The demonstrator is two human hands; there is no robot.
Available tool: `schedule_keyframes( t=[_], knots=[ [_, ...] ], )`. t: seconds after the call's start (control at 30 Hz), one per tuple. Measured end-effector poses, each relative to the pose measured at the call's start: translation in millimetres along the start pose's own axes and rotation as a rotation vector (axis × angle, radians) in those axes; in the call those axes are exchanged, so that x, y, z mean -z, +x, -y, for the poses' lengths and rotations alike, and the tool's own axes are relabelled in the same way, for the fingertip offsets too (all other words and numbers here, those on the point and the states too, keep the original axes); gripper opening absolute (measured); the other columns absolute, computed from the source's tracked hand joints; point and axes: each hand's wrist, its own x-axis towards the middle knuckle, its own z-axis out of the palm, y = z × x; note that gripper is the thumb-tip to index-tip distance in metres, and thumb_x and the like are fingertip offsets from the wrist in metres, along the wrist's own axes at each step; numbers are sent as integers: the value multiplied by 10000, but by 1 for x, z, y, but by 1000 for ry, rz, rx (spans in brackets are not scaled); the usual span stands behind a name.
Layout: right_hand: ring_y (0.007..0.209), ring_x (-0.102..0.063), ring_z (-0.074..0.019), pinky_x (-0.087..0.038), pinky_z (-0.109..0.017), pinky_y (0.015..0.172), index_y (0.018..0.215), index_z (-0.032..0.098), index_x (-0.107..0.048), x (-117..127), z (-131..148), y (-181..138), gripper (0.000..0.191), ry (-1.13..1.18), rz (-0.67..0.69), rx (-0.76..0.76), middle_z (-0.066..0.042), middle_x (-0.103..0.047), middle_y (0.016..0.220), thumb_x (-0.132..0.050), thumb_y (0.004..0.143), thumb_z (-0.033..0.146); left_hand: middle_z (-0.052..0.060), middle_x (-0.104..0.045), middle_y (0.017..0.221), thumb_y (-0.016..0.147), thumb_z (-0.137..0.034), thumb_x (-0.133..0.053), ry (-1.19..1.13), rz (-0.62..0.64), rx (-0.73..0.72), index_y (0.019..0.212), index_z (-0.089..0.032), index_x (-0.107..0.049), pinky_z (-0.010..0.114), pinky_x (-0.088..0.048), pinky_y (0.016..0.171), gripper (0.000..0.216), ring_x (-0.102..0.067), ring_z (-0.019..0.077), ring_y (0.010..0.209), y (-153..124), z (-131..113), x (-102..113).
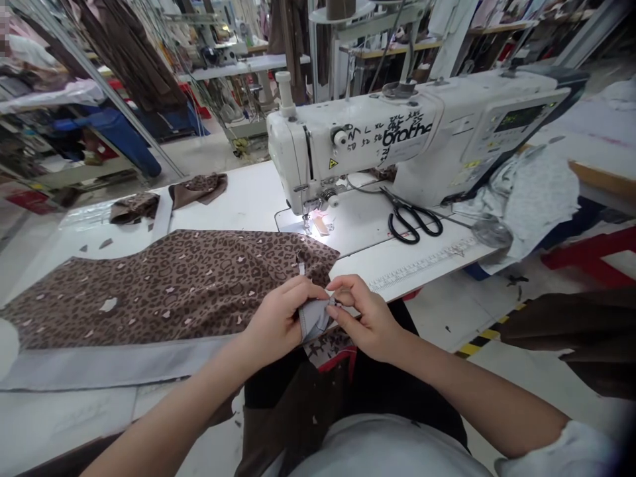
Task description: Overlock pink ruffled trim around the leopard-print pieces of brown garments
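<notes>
A brown leopard-print fabric piece point(149, 285) with a grey band along its near edge lies across the table, left of the sewing machine. At the table's front edge, its right end is gathered up, grey side showing. My left hand point(283, 311) is closed on this folded end. Thumb and fingers of my right hand point(365, 318) pinch the same corner from the right; the exact fold between them is partly hidden. Just beyond my hands stands the white sewing machine point(358, 139), its lit needle and presser foot point(307, 224) behind the fabric.
Black-handled scissors point(415, 222) lie on the machine bed, near a ruler strip point(422, 265) along the front edge. Small leopard-print pieces point(199, 189) rest at the table's back left. Pale patterned cloth point(531, 199) hangs at the right. Other sewing stations stand behind.
</notes>
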Motion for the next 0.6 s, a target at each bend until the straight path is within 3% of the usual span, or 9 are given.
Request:
schedule_keyframes(
  t=[0.23, 0.4, 0.5, 0.53, 0.6],
  knots=[
    [584, -506, -109, -383, -205, 533, 889, 188, -510, 5, -1, 2, 131, 70, 0, -126, 17, -557, 660, -506, 833, 306, -1, -560, 815, 682, -5, -435, 25, -48, 68, 885, -191, -519, 194, -386, 647, 287, -518, 108, 735, -6, -3, -4],
    [646, -510, -114, -399, -222, 604, 856, 183, -534, 11, 8, 4, 72, 29, 18, -68, 4, -553, 714, -493, 836, 239, 3, -569, 785, 652, -6, -420, 33, -111, 145, 861, -184, -542, 210, -386, 632, 300, -519, 120, 716, -9, -16, -1],
    [698, -500, -119, -403, -235, 643, 812, 176, -543, 13, 15, 6, 46, 150, 55, 14, -9, -536, 752, -536, 810, 221, -7, -553, 686, 711, -90, -496, -274, -119, 296, 798, -172, -552, 199, -386, 557, 132, -495, 98, 601, -10, -30, -2],
    [709, -495, -119, -407, -238, 653, 783, 171, -535, 12, 16, 8, 72, 280, 95, 38, -10, -522, 758, -572, 787, 233, -10, -533, 652, 731, -144, -527, -465, -105, 342, 778, -165, -544, 188, -378, 512, 54, -472, 84, 547, -11, -35, -3],
    [702, -489, -112, -418, -235, 639, 743, 166, -497, 10, 12, 16, 195, 586, 208, 38, -1, -492, 763, -659, 711, 271, -28, -472, 598, 746, -244, -571, -866, -75, 403, 782, -159, -525, 163, -338, 428, 104, -399, 51, 454, -11, -42, -8]
  ],
)
